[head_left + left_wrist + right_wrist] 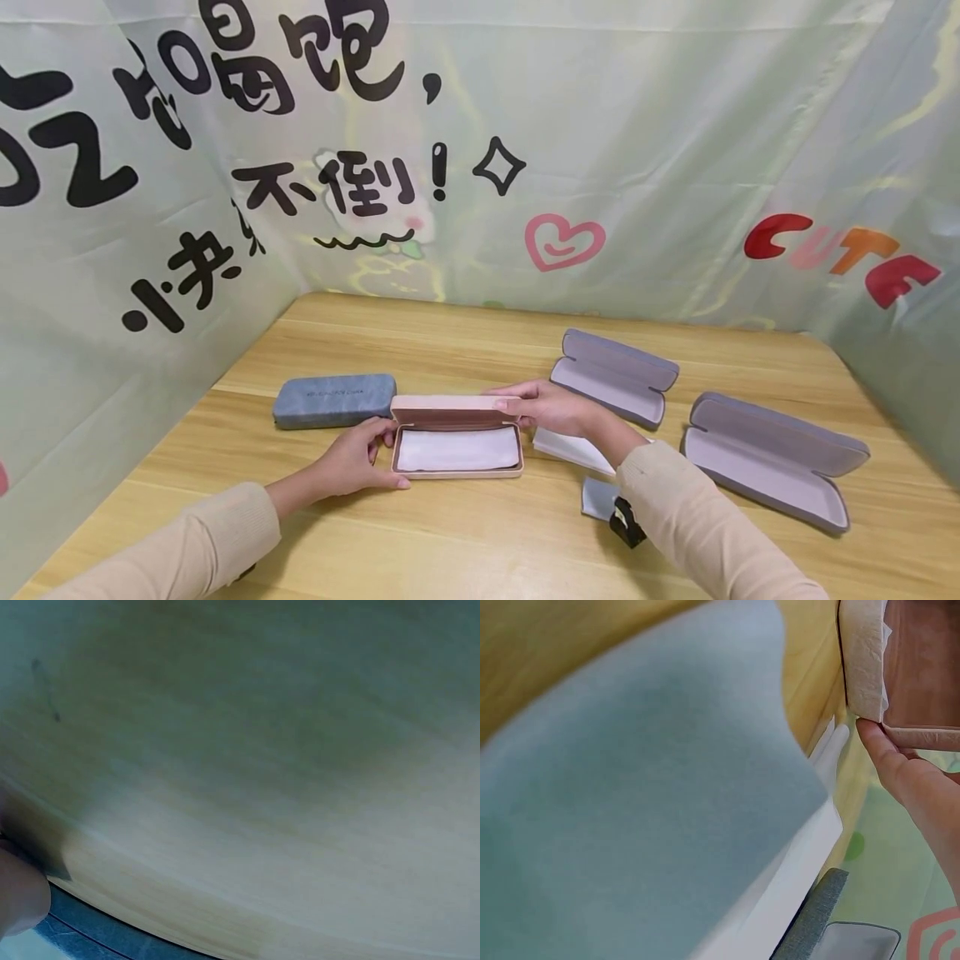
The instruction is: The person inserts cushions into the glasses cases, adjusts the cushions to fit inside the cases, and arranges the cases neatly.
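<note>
A pink glasses case [457, 476] stands with its lid up, in the middle of the head view. A folded white cloth [457, 450] lies inside it. My left hand [348, 462] holds the case's left end, thumb at the front corner and fingers round the side. With my right hand [551, 408] I pinch the right end of the raised lid [442, 403]. In the right wrist view, fingers [900, 769] touch the case's pale edge [864, 660]. The left wrist view shows mostly tabletop, with one fingertip [22, 892] at a dark-looking edge.
A closed blue glasses case [333, 402] lies to the left. On the right stand two open grey-purple glasses cases, a farther one [611, 387] and a nearer one [772, 471]. White sheets [573, 451] and a small grey-blue cloth [598, 500] lie by my right forearm.
</note>
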`<state>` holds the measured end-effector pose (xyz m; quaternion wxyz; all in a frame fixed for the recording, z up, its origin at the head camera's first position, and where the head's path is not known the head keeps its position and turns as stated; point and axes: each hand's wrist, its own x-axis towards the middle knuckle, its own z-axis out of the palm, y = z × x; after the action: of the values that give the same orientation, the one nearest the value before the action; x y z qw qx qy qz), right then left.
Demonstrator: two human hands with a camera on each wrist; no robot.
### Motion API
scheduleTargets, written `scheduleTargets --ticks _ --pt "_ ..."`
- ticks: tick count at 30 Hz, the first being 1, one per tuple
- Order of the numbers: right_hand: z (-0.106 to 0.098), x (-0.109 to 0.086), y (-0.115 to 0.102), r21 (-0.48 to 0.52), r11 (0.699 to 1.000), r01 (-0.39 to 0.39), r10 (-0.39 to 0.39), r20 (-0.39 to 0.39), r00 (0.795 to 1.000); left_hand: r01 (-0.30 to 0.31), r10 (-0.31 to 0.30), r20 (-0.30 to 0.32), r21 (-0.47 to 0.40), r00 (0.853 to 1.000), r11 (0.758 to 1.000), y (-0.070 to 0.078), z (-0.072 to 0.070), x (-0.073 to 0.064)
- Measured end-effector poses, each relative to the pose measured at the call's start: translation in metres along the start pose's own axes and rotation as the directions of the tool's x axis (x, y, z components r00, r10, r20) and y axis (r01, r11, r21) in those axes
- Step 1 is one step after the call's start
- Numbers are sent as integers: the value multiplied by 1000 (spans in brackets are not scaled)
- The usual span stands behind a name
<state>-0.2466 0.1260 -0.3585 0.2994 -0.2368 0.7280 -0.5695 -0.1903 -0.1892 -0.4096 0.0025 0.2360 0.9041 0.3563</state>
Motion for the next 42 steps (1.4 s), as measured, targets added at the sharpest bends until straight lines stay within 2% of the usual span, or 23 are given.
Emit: scheduleTargets --ticks 8,17,27,34,39,42 --pt "6 -4 -2 -120 992 34 -34 -2 999 -5 5 -3 -13 1000 1000 -1 -1 -2" --pt "13 -8 -1 -219 968 121 -124 1 992 -23 23 -10 -13 1000 1000 -4 -1 -2" --pt "16 -12 2 -334 924 188 -200 -1 980 -7 7 -7 -5 1000 1000 -1 -1 -2" --pt "19 -12 5 -374 883 282 -296 21 955 -15 15 -12 -17 1000 1000 -2 -1 -3" --pt "20 -14 7 -408 857 316 -338 19 941 -26 25 -8 -21 1000 999 -3 -1 -2" --pt "21 -15 7 -444 831 334 -363 22 932 -23 23 -5 -18 1000 1000 -3 -1 -2"
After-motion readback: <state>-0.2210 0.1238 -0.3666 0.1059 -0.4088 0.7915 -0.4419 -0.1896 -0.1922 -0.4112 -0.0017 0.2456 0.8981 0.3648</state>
